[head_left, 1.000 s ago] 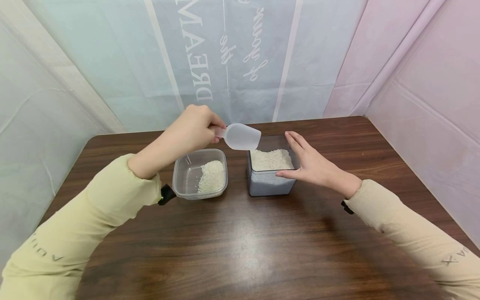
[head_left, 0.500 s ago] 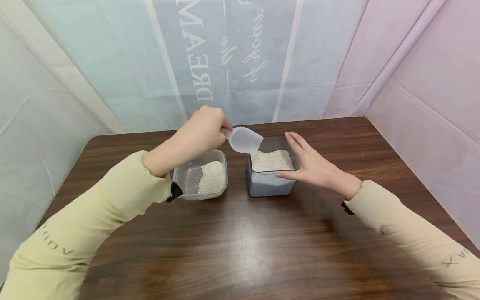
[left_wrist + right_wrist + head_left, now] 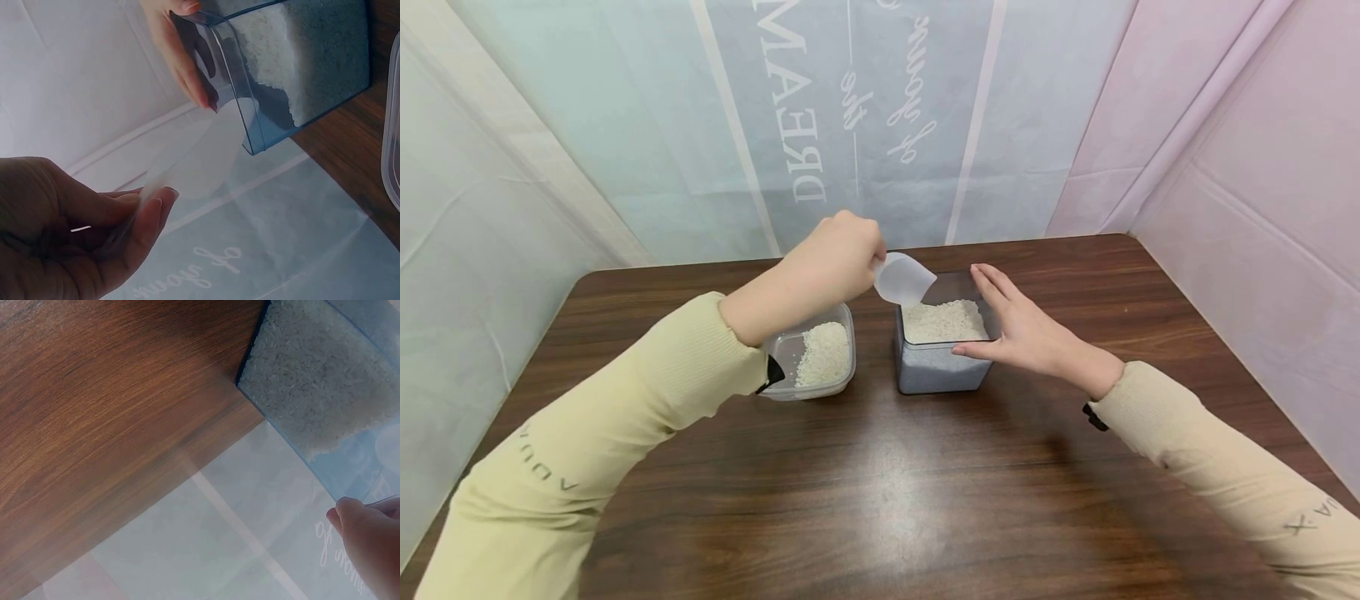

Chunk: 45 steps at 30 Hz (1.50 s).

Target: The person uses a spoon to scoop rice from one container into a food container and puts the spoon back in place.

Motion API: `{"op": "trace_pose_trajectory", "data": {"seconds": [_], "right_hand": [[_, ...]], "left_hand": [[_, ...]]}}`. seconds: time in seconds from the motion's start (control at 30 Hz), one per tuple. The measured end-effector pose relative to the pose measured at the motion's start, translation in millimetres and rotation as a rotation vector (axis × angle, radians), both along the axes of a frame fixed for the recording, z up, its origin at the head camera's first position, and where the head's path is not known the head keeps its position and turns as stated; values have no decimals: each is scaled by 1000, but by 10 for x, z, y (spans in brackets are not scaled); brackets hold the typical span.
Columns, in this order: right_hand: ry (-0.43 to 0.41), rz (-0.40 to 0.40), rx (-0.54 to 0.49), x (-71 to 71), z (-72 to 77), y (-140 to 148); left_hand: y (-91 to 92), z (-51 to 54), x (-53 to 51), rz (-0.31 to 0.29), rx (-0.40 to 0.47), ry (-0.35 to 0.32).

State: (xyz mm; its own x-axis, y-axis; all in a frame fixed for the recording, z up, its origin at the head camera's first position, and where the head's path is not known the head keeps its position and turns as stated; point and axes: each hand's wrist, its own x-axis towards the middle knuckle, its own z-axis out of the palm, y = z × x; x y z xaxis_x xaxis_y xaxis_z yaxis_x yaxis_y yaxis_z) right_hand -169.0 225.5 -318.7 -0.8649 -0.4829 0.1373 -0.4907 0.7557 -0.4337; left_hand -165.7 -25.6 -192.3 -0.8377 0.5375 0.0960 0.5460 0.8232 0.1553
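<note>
My left hand (image 3: 838, 254) pinches the handle of a translucent white scoop (image 3: 904, 279); its tip is at the left edge of a square, dark see-through container (image 3: 943, 371) partly filled with white rice (image 3: 946, 321). In the left wrist view the scoop (image 3: 206, 159) tilts at the container's rim, and I cannot tell whether it holds anything. Against the container's right side lies my right hand (image 3: 1033, 329), fingers straight toward the back and thumb across the front rim. In the right wrist view only part of that hand (image 3: 369, 540) shows.
Left of the container, under my left forearm, stands a clear plastic tub (image 3: 852, 367) with a smaller heap of rice (image 3: 823, 354). Both stand on a brown wooden table (image 3: 880, 492). A printed cloth (image 3: 865, 125) hangs behind the table.
My left hand has moved right with the scoop, which has turned more steeply, and my forearm covers more of the tub. The right hand has stayed in place.
</note>
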Motion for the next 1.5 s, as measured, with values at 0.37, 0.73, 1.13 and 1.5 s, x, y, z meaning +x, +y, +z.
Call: {"op": "trace_pose_trajectory", "data": {"seconds": [0.37, 0.73, 1.13, 1.5], "right_hand": [[6, 4, -3, -1, -7, -4], [14, 6, -1, -6, -7, 0], [9, 14, -11, -14, 4, 2], [-10, 9, -9, -18, 17, 4]], "left_hand": [[120, -66, -53, -37, -42, 20], [225, -126, -120, -60, -86, 8], [338, -215, -177, -116, -183, 17], [361, -297, -218, -137, -174, 50]]}}
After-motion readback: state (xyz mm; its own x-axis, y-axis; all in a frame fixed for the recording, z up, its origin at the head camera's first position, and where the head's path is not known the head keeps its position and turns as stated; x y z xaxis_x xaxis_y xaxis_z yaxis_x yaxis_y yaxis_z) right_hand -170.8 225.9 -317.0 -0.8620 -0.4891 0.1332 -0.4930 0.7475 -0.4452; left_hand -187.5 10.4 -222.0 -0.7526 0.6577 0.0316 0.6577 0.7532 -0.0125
